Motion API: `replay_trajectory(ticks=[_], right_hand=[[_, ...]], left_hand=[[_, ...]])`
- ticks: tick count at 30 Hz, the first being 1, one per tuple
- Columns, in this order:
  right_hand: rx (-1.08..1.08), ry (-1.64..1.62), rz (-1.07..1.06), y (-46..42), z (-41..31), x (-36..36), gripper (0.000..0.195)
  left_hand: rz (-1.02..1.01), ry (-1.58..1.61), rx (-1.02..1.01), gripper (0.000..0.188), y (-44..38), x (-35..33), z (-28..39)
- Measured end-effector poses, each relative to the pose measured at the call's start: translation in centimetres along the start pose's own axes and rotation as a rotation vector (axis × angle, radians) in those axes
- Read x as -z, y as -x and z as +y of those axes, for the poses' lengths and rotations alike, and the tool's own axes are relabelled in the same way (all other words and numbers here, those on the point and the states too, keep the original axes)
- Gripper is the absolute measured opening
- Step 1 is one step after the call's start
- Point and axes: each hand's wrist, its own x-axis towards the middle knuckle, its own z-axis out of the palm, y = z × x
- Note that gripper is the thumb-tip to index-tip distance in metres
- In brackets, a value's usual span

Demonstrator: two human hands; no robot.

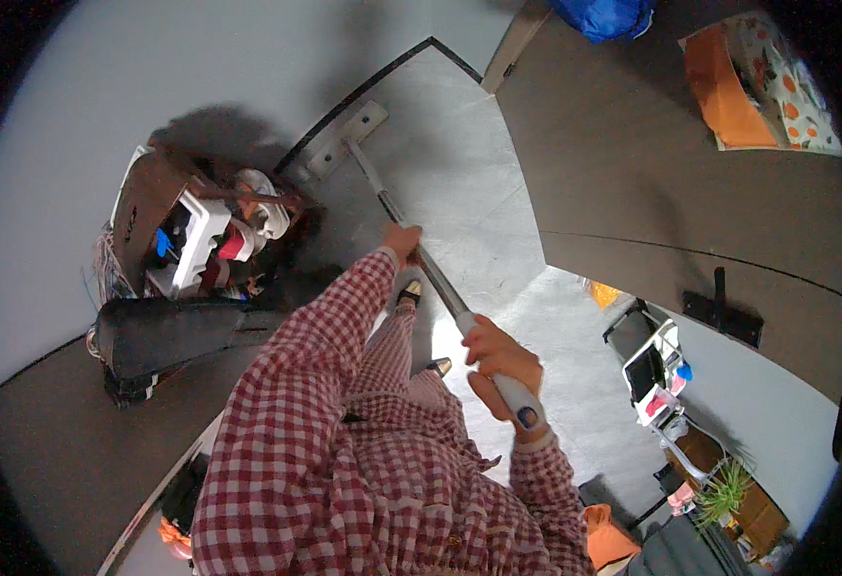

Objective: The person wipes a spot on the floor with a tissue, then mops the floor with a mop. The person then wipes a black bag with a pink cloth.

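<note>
A long metal pole (444, 282) runs from low right to upper left, with a pale grip at its near end. My left hand (402, 241) is closed around the pole's middle. Lower down, my right hand (505, 366) wraps the pale grip near its rounded end. At the far end of the pole, a flat, pale rectangular floor-mop head (347, 141) lies on the grey floor (464, 144), close beside the dark skirting along the wall. Whether a cloth is fixed under the head is hidden.
A brown box (149, 209) of mixed items stands left, by a black instrument-like case (169, 335). A brown door-like panel (608, 165) spans the upper right. A chair-like metal frame (655, 374) and a green plant (726, 492) stand lower right.
</note>
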Motion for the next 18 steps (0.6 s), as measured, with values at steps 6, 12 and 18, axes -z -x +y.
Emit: replay_trajectory(ticks=[6,12,18], right_hand=[[-0.110,0.118,-0.050,7.9,-7.1,3.9,0.013],[-0.156,0.189,0.051,19.7,-13.8,5.6,0.013],[-0.183,0.266,0.302,33.5,-19.2,5.6,0.016]], left_hand=[[-0.303,-0.040,0.126,0.083,8.9,-5.0,-6.2],[-0.623,-0.066,0.222,0.078,15.9,-11.0,-18.1],[-0.756,-0.226,0.278,0.029,25.9,-16.7,-29.7]])
